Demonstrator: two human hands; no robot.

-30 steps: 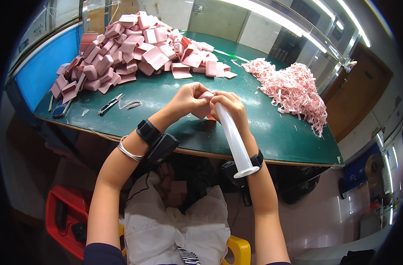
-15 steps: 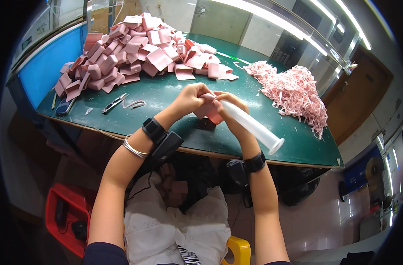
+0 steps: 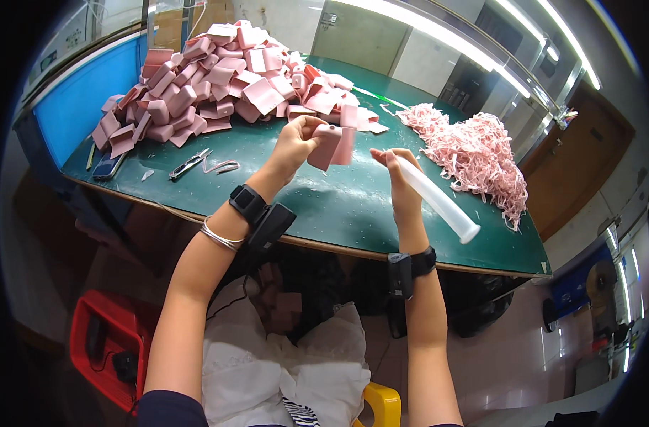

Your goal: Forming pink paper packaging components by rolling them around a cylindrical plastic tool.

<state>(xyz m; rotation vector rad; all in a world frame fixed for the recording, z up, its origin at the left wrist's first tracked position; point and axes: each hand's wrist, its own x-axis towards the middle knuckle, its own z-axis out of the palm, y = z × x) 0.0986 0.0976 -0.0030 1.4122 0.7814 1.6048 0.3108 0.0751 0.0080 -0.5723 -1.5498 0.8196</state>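
My left hand [image 3: 294, 148] is closed on a folded pink leather-like case [image 3: 326, 151], held up over the table with a small dark dot near its top edge. To its right, and apart from the case, my right hand [image 3: 404, 186] grips a long translucent white tube [image 3: 442, 201] that looks like a syringe barrel. The tube's flanged end points down and to the right. Its other end is hidden in my fingers. Behind my left hand rises a big heap of similar pink cases [image 3: 228, 78].
A tangled mound of thin pink strips [image 3: 477, 146] lies on the green table [image 3: 267, 193] at the right. Thread snips [image 3: 189, 164], a loose pink strip [image 3: 221, 166] and a phone [image 3: 109, 166] are at the left. Below stands a red basket [image 3: 100, 356].
My hands have drawn apart. The left has lifted the pink case slightly, while the right has pulled the tube away to the right.
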